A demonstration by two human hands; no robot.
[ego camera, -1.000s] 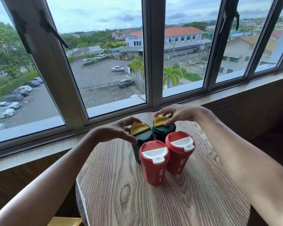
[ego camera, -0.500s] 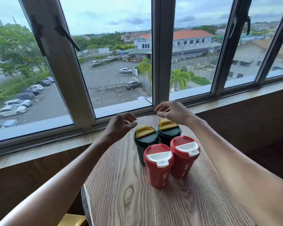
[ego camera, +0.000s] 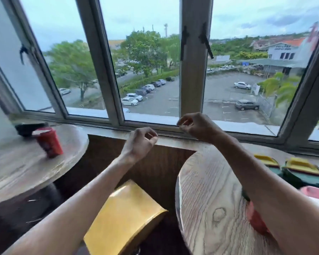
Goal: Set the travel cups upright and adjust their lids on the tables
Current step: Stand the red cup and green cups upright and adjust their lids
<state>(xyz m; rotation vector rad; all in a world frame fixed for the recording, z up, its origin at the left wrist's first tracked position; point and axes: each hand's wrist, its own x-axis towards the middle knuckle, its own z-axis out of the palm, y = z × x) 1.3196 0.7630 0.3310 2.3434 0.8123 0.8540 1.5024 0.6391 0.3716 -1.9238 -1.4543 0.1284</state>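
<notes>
Cups at far left: red cup (ego camera: 49,143) upright on our left table (ego camera: 22,168), a dark cup (ego camera: 29,128) apparently lying on its side behind it, long axis across. Our left hand (ego camera: 139,142) hangs empty, fingers loosely curled, between the tables and nearer those cups. Our right hand (ego camera: 197,127), also curled and empty, sits over the right table (ego camera: 210,199); green cups (ego camera: 302,173) upright at far right
</notes>
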